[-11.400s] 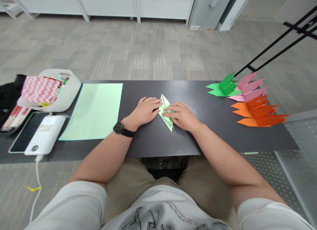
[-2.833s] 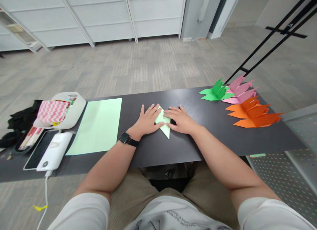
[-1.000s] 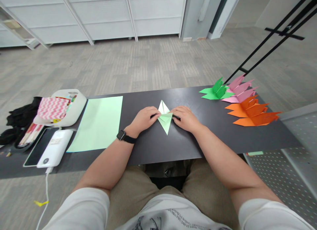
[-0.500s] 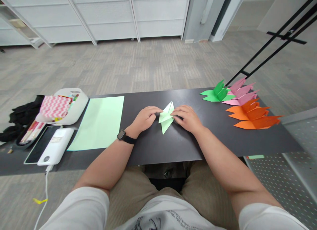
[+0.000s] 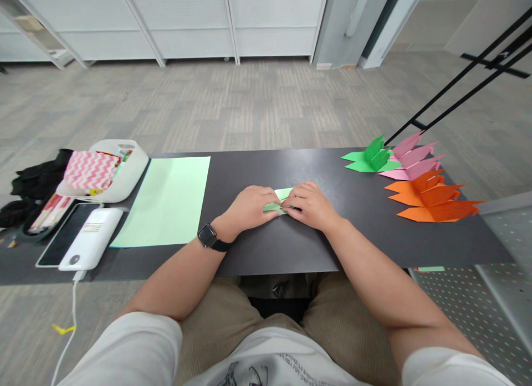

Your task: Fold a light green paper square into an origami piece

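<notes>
A small folded piece of light green paper (image 5: 283, 194) lies on the dark table between my hands, its sides covered by my fingers. My left hand (image 5: 253, 206), with a black watch on the wrist, is closed on its left side. From the right, my right hand (image 5: 311, 205) grips the same paper, thumb and fingers pressed together. The fingertips of both hands almost meet over it. To the left lies a large light green sheet (image 5: 166, 200), flat on the table.
Folded green (image 5: 372, 158), pink (image 5: 415, 159) and orange (image 5: 434, 197) paper shapes stand at the right. At the left are a white basket (image 5: 135, 173), a white power bank (image 5: 91, 239) with a cable, a phone (image 5: 68, 233) and black cloth (image 5: 39, 178).
Both hands have closed in on the folded paper. Its pointed lower part, seen before, no longer shows, and the fingers now cover more of it. The view has shifted slightly.
</notes>
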Demonstrator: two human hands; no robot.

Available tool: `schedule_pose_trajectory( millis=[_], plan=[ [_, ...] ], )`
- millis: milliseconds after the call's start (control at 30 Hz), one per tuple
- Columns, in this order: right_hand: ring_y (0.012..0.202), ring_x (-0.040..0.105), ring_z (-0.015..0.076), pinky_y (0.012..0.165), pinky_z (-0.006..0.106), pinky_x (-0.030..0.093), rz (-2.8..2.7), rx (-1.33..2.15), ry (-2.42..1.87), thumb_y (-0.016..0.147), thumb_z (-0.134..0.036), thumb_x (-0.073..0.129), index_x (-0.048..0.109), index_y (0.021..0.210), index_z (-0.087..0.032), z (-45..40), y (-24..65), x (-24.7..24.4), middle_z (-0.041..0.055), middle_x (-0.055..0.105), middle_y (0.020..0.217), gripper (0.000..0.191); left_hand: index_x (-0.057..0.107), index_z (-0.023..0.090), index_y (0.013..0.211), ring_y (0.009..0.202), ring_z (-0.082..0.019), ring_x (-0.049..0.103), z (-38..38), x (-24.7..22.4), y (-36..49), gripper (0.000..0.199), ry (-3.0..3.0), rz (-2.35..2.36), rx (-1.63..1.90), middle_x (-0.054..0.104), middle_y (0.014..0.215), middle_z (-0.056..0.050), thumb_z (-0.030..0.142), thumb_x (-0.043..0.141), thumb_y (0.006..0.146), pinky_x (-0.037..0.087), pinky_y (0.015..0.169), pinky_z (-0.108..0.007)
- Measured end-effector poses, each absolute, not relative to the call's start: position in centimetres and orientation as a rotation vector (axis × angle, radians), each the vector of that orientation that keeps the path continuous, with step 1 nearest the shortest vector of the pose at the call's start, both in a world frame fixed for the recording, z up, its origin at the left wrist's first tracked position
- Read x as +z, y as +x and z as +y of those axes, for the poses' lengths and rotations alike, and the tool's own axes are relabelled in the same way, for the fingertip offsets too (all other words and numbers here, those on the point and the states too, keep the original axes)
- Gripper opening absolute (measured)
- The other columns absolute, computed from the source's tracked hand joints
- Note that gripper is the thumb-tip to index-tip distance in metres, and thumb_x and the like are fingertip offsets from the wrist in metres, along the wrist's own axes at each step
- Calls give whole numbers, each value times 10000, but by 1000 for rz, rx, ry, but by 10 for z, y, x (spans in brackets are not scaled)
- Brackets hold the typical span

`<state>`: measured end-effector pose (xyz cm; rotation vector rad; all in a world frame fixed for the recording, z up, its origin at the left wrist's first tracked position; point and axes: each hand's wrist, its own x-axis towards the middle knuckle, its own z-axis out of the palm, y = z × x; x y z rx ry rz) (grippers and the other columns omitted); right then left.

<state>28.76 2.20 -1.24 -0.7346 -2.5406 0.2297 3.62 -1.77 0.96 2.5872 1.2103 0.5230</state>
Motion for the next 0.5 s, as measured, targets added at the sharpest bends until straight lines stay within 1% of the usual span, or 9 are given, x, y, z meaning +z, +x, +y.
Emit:
schedule_pose_trajectory(
  millis=[100, 167, 233, 400, 500],
  plan=[
    [1025, 654, 255, 950, 439, 423, -2519, 233, -719, 1022, -379, 716, 806, 1046, -286, 23, 289, -12, 60, 768, 1033, 132, 778, 232, 1031, 1027, -236, 739, -16, 6, 36, 118, 2603, 1264, 508, 788, 1073, -40, 295, 680, 1014, 537, 943, -383],
    [1093, 655, 276, 992, 462, 423, -2506, 247, -732, 983, -353, 762, 795, 1134, -293, 24, 292, -11, 71, 769, 1125, 166, 776, 228, 1020, 1041, -235, 735, -14, 4, 34, 110, 2594, 1287, 517, 785, 1082, -44, 253, 670, 1008, 537, 971, -386],
    [1122, 660, 283, 1015, 473, 425, -2505, 279, -756, 967, -323, 770, 789, 1177, -304, 25, 295, -11, 71, 771, 1165, 212, 773, 220, 1019, 1060, -236, 732, -14, 2, 32, 113, 2588, 1290, 526, 782, 1101, -51, 239, 662, 1004, 536, 1001, -390],
    [1065, 686, 258, 1007, 461, 428, -2528, 347, -781, 1016, -308, 700, 824, 1059, -302, 26, 294, -14, 42, 800, 1083, 132, 769, 240, 1093, 1099, -239, 722, -16, 2, 33, 145, 2574, 1284, 534, 781, 1152, -43, 301, 684, 992, 516, 1037, -401],
    [1049, 689, 252, 995, 458, 418, -2528, 346, -798, 1024, -305, 687, 830, 1020, -289, 26, 292, -12, 40, 803, 1050, 144, 779, 262, 1072, 1109, -238, 721, -18, 3, 37, 142, 2564, 1311, 516, 787, 1160, -33, 344, 686, 1002, 462, 1124, -448]
  ],
)
